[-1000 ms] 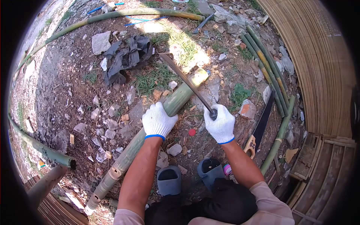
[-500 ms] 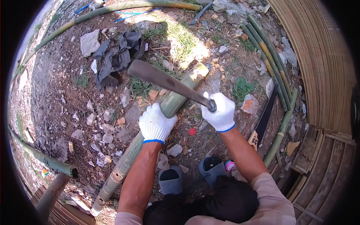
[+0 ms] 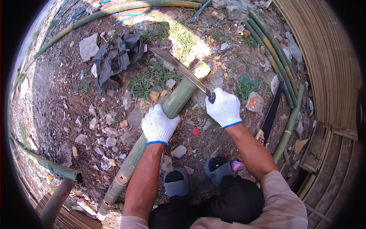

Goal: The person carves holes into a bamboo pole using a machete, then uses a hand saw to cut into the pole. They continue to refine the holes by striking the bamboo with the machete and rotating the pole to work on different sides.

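Observation:
A thick green bamboo pole point(image 3: 133, 162) slants across the ground, from the lower left up to its pale cut end. My left hand point(image 3: 159, 124), in a white glove, is wrapped round the pole about midway along. In my right hand point(image 3: 225, 108), also gloved, is the dark handle of a machete point(image 3: 182, 70). Its blade points up and to the left, crossing over the pole just short of the cut end in this view. Wood chips point(image 3: 154, 95) are scattered beside the pole.
A handsaw point(image 3: 272, 112) lies at right, near several bamboo poles point(image 3: 272, 49). Crumpled black plastic point(image 3: 120, 57) and stones point(image 3: 89, 46) are at left. A long pole point(image 3: 99, 17) curves across the top. My sandals point(image 3: 176, 183) stand below; a bamboo-slat panel point(image 3: 320, 65) borders the right.
The machete has turned, its blade now seen nearly edge-on and its tip farther right. My right hand has shifted slightly up. My left hand keeps its grip on the bamboo pole.

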A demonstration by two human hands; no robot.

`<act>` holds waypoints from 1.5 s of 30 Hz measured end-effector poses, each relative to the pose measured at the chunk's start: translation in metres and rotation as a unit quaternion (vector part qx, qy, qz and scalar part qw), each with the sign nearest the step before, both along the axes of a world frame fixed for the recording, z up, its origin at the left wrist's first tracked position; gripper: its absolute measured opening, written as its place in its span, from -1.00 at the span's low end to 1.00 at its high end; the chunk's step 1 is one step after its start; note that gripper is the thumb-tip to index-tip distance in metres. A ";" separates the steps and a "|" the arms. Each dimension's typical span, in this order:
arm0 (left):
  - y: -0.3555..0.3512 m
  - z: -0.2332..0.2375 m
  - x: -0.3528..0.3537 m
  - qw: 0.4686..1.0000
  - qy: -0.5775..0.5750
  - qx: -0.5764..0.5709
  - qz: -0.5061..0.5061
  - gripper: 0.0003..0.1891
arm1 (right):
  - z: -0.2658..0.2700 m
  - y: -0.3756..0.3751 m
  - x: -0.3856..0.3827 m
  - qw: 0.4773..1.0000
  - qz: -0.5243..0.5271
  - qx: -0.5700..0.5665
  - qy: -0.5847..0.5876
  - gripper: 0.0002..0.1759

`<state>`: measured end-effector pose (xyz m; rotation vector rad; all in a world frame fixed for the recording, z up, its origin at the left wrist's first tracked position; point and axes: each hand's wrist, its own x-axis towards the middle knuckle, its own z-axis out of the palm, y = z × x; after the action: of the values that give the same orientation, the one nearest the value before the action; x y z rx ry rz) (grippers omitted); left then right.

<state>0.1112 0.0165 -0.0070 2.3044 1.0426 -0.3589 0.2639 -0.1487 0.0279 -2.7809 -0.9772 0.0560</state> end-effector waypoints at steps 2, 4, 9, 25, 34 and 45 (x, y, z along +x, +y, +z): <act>0.006 -0.001 0.006 1.000 -0.002 0.012 -0.003 -0.28 | 0.039 0.021 -0.009 0.979 0.082 0.175 -0.070 -0.78; 0.001 -0.006 0.000 1.000 -0.007 0.012 -0.001 -0.27 | 0.018 0.012 0.004 0.987 0.097 0.123 -0.016 -0.80; 0.004 -0.002 0.005 1.000 -0.019 0.015 0.007 -0.27 | 0.009 0.014 0.020 0.990 -0.032 -0.115 0.077 -0.75; 0.004 0.000 0.007 1.000 -0.008 0.024 -0.002 -0.24 | 0.009 0.020 0.044 0.964 0.012 -0.198 0.177 -0.67; 0.003 0.001 0.010 1.000 -0.003 0.023 0.007 -0.25 | 0.007 0.015 0.056 0.945 0.035 -0.232 0.229 -0.56; 0.006 -0.001 0.009 1.000 -0.013 0.006 0.009 -0.26 | 0.012 0.015 0.066 0.919 0.021 -0.316 0.234 -0.55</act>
<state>0.1199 0.0225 -0.0082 2.3040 1.0546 -0.3166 0.3297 -0.1335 0.0395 -3.0290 -1.0098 1.1799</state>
